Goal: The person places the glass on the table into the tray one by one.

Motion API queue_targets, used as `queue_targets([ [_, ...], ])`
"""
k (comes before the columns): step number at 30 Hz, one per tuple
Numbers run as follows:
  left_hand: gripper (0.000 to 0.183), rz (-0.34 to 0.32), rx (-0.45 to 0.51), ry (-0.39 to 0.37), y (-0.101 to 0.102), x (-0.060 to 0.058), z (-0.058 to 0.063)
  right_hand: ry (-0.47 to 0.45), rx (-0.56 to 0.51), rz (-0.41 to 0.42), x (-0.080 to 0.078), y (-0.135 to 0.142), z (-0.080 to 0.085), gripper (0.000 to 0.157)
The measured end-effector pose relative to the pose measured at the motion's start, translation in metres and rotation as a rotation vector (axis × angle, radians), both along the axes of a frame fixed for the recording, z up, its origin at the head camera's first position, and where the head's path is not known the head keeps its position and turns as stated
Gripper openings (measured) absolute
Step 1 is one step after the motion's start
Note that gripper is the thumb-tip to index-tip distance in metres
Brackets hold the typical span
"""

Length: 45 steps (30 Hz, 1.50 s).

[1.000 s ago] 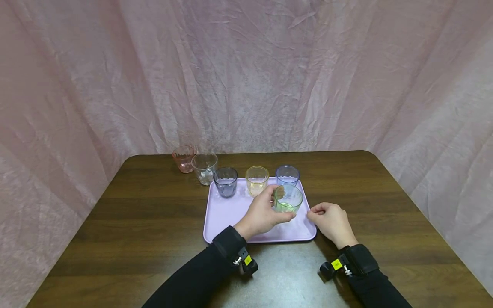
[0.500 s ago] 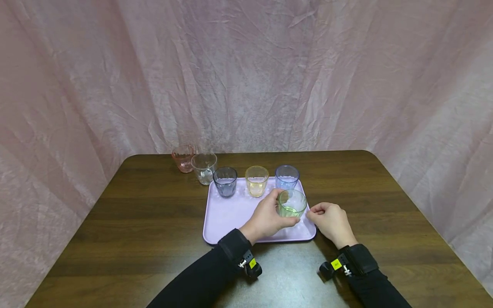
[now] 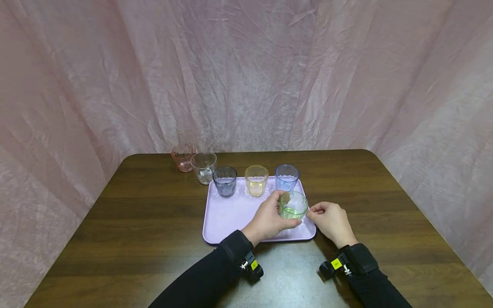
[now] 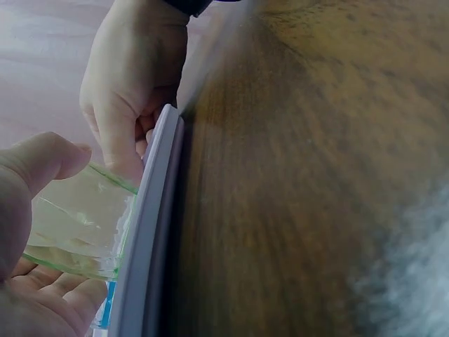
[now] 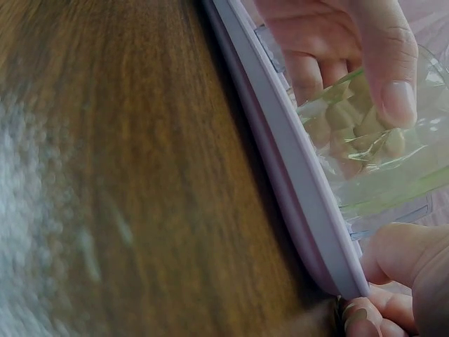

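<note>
My left hand (image 3: 268, 219) holds a green-tinted glass (image 3: 294, 206) upright, thumb on the near side and fingers behind. The glass is over the right part of a lilac tray (image 3: 231, 220); in the left wrist view the green glass (image 4: 81, 221) is close to the tray surface, and I cannot tell whether its base touches. At the tray's right edge my right hand (image 3: 332, 222) pinches the rim, with thumb above and fingers curled below in the right wrist view. Along the tray's back stand a grey glass (image 3: 225, 183), a yellow glass (image 3: 256, 182) and a blue glass (image 3: 286, 179).
A clear glass (image 3: 203, 167) and a pink glass (image 3: 182, 159) stand on the brown wooden table (image 3: 135, 214), behind and left of the tray. A pinkish curtain (image 3: 246, 77) hangs beyond the table's back edge.
My left hand has moved slightly right and toward me, bringing the green glass lower and closer to my right hand. The right hand stays at the tray's edge.
</note>
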State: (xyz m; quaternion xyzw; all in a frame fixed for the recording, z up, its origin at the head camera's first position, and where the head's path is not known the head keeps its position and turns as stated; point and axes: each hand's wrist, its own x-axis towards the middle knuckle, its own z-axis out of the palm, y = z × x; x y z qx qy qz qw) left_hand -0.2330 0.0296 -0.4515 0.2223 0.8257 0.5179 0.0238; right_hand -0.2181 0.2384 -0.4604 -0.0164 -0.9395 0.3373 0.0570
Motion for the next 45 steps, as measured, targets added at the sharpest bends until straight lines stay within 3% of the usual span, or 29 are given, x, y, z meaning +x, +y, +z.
queue_targets([
  [9,0.078,-0.025,0.035,0.032,0.001,0.000,-0.003,0.008,0.005,-0.003,-0.001,0.001,0.000,0.014],
  [17,0.092,0.009,-0.042,0.029,0.000,0.002,-0.002,-0.004,0.002,0.005,0.000,0.000,0.000,0.014],
  [34,0.097,0.007,0.037,0.002,-0.018,0.002,0.015,-0.001,-0.001,0.001,0.001,-0.001,0.000,0.016],
  [45,0.089,0.003,0.109,0.088,-0.037,-0.004,0.032,-0.001,-0.005,0.003,0.000,0.000,-0.001,0.015],
])
